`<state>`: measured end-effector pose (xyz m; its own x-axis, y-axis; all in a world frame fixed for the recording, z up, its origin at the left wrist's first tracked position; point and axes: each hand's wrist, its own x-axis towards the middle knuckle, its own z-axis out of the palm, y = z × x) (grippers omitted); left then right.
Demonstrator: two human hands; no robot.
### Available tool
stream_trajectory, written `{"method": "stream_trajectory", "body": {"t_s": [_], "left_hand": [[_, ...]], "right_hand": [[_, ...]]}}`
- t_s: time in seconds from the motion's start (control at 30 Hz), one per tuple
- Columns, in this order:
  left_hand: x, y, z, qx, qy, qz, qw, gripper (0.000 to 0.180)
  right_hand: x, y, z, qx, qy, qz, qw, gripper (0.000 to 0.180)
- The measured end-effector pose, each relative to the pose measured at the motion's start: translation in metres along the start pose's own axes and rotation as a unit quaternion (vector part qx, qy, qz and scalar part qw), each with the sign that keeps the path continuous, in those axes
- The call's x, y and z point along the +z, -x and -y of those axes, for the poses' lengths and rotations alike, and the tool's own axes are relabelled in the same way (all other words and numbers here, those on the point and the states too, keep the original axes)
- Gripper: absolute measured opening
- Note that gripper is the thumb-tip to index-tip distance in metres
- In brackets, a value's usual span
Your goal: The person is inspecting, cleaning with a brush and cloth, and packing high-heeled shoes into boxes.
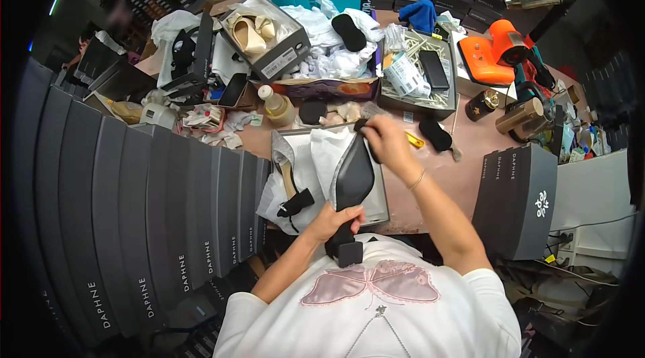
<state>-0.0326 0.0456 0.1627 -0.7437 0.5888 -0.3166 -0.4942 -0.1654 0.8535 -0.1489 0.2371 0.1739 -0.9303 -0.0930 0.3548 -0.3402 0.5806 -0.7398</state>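
Note:
A high-heeled shoe (pixel 355 173) is held sole outward over an open shoe box, its toe pointing away from me and its block heel toward my chest. My left hand (pixel 334 222) wraps round it near the heel. At the toe, my right hand (pixel 388 144) pinches a small black pad (pixel 361 125) against the shoe's edge; whether it is a sponge or a cloth, I cannot make out. Another shoe (pixel 287 180), grey with a black bow, lies on white tissue paper (pixel 269 198) at the left of the open shoe box (pixel 384 205).
Stacked dark shoe boxes (pixel 144 223) wall my left; another pile (pixel 514 200) stands right. Behind lie a bottle (pixel 276 105), a box with beige shoes (pixel 270 38), crumpled tissue, a tray of sticks (pixel 440 106), a yellow cutter (pixel 415 140), a black fuzzy pad (pixel 435 135) and an orange device (pixel 494 52).

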Motion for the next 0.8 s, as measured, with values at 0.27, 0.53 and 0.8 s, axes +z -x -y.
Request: {"method": "stream_trajectory", "body": {"t_s": [0.27, 0.53, 0.8], "left_hand": [[-0.014, -0.018, 0.018, -0.063, 0.308, -0.062, 0.947, 0.073], [-0.025, -0.035, 0.022, -0.05, 0.241, -0.241, 0.939, 0.062], [-0.033, -0.059, -0.009, 0.043, 0.281, -0.38, 0.88, 0.052]], "right_hand": [[-0.016, 0.077, 0.054, -0.173, -0.067, 0.312, 0.932, 0.029], [-0.076, 0.074, 0.028, 0.081, -0.063, 0.233, 0.967, 0.027], [-0.042, 0.134, 0.045, -0.144, 0.161, 0.245, 0.945, 0.048]]}}
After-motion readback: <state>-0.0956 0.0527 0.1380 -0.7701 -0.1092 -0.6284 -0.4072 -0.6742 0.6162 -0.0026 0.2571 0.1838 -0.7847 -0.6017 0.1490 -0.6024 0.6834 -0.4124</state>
